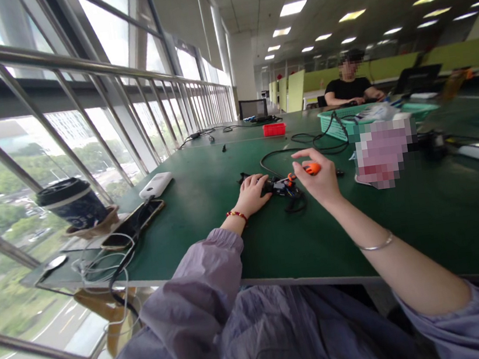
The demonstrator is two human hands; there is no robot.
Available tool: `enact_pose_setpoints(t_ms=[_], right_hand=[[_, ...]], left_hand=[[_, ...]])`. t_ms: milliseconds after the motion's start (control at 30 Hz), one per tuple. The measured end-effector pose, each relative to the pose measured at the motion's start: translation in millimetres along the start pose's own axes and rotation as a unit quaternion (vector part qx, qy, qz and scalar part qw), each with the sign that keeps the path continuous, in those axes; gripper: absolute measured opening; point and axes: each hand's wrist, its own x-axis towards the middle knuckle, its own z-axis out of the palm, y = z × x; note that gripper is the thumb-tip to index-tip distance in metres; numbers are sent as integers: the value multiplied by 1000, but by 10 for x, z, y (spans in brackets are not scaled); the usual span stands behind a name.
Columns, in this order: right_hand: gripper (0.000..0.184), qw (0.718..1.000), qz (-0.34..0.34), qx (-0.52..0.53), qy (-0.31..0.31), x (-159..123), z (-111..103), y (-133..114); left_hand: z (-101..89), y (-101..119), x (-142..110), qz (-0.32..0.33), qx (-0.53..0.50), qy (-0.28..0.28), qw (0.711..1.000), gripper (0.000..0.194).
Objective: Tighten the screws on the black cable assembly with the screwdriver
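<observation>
Nearest, the left hand presses over a black device lying on the green table. Just right of it, the right hand grips an orange-handled screwdriver, its shaft directed at the device. Farther back sit a red box and a green basket; beyond, a person sits.

On your left, a dark lidded cup is leaning in a brown holder beside the railing. A phone is lying near it on your green table, just beside a white device. Farther out from you, a small red box is sitting left of a green basket. Beyond the basket, a person in a black top is sitting, while a mesh-backed chair is standing past the table's far end.
</observation>
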Motion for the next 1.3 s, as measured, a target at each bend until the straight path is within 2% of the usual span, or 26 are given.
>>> enact_pose_setpoints(t_ms=[100,167,233,333,433,567,633,700,833,967,1067,1133,1200,1300], right_hand=[[44,997,-56,-3,47,2,21,15],[55,996,-65,-2,62,4,25,27],[47,998,-31,-16,58,4,14,27],[20,999,15,-29,28,1,-9,15],[17,1000,1,-11,16,8,-8,23],[58,998,-49,11,25,20,22,64],[65,999,-38,10,31,19,29,70],[59,999,-8,-5,38,13,26,61],[21,999,39,-23,22,9,8,30],[17,1000,0,17,-16,20,5,25],[48,999,-35,18,13,24,13,22],[59,1000,-16,5,25,20,14,12],[52,999,20,-22,18,13,7,-4],[26,998,52,-43,15,7,-5,-21]], left_hand=[[-4,5,-2,0,5,-2,1000,55],[-4,4,-2,2,4,-1,1000,55],[-2,0,0,4,2,0,1000,54],[6,-10,6,5,-1,1,1000,54],[12,-18,10,6,0,-2,1000,54],[10,-18,8,6,5,-6,1000,56],[6,-15,5,6,6,-6,1000,56],[2,-11,3,7,6,-6,1000,55],[-6,-6,1,4,8,-8,1000,56],[-7,-4,3,1,9,-11,1000,57],[-8,-6,3,1,6,-12,1000,57],[-7,-8,2,3,2,-11,1000,57],[-7,-11,0,5,0,-10,1000,56],[-7,-12,-1,4,-1,-11,1000,56]])
